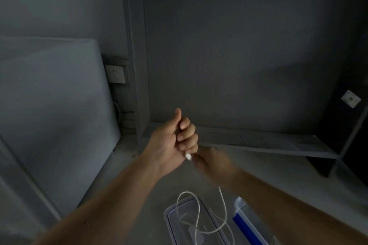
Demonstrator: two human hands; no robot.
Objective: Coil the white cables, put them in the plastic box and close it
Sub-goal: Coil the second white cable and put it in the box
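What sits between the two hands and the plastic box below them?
Head view: only slack white cable hangs from the hands toward the plastic box.

A single head-worn wide-angle view looks forward and down from close above the grey table (151, 201), facing the dark back wall (239, 55) and low shelf (258, 141); both forearms reach in from the bottom edge, straight lines bowing outward
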